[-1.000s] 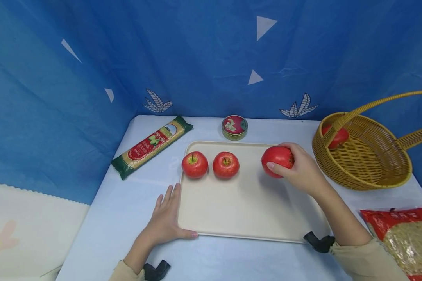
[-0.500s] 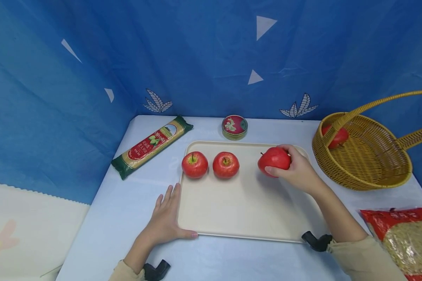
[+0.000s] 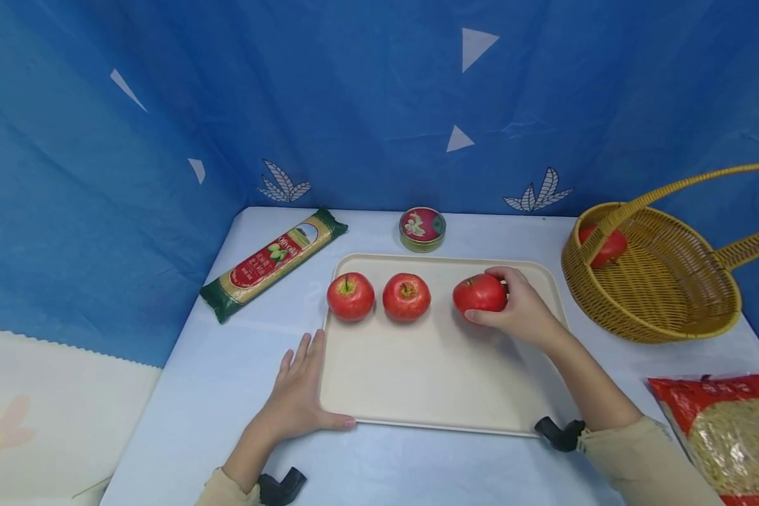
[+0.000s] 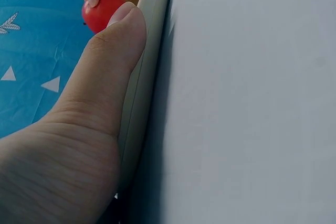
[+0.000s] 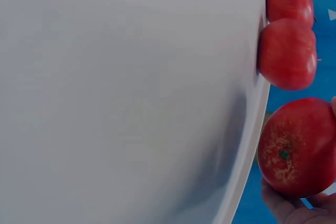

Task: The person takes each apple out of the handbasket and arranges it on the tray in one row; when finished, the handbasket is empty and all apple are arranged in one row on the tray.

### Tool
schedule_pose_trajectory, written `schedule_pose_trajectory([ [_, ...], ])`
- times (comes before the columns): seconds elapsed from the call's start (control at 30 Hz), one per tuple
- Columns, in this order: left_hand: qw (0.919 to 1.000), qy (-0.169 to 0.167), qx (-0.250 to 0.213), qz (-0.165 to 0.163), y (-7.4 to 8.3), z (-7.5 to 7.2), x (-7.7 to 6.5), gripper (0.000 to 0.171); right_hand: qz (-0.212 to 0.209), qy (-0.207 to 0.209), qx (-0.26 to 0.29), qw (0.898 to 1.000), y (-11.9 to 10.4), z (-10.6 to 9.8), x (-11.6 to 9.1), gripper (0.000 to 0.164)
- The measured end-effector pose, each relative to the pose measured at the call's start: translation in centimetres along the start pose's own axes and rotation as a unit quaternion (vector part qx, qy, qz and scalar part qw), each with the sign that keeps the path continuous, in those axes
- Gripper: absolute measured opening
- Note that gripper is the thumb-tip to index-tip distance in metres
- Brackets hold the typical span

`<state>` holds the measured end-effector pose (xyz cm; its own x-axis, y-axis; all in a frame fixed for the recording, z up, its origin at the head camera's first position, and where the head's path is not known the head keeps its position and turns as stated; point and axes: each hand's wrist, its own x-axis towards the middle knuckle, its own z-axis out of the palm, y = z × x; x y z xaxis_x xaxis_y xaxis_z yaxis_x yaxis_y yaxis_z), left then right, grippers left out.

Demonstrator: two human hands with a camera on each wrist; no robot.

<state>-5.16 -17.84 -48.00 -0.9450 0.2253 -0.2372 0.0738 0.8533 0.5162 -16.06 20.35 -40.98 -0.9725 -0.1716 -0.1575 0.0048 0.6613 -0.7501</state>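
Note:
My right hand [image 3: 521, 309] grips a red apple [image 3: 478, 295] between thumb and fingers, over the right half of a cream tray [image 3: 417, 393]. In the right wrist view the underside of this held apple [image 5: 296, 148] shows, with the tray's shadowed surface beside it. Two more red apples stand on the tray's left part: one at the far left corner [image 3: 351, 297] and a second apple [image 3: 407, 298] beside it. My left hand [image 3: 300, 393] lies spread at the tray's near left corner, thumb along the front edge and fingers along the left side.
A wicker basket [image 3: 664, 309] with a tall handle stands at the right, an apple [image 3: 609, 247] inside. A red-topped bag [image 3: 727, 429] lies in front of it. Behind the tray are a round tin [image 3: 422, 230] and a pasta packet [image 3: 273, 263].
My right hand has carried the apple leftward and slightly lower over the tray, turning it so its stem end faces up more. My left hand has stayed in place.

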Motion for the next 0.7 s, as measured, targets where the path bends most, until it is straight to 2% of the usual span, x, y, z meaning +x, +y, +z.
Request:
schedule_pose_trajectory([
  [0.33,1.0,-0.002,0.002,-0.001,0.1,0.0,0.0,0.156,0.01,-0.016,0.003,1.0,0.4,1.2,0.8,0.099],
  [0.5,1.0,-0.004,0.003,-0.001,0.0,-0.1,0.0,0.156,0.009,-0.023,-0.018,1.0,0.4,1.4,1.0,0.103],
  [0.7,1.0,-0.003,0.002,-0.003,0.1,-0.1,0.0,0.155,0.009,-0.022,-0.016,1.0,0.7,1.6,1.1,0.099],
])
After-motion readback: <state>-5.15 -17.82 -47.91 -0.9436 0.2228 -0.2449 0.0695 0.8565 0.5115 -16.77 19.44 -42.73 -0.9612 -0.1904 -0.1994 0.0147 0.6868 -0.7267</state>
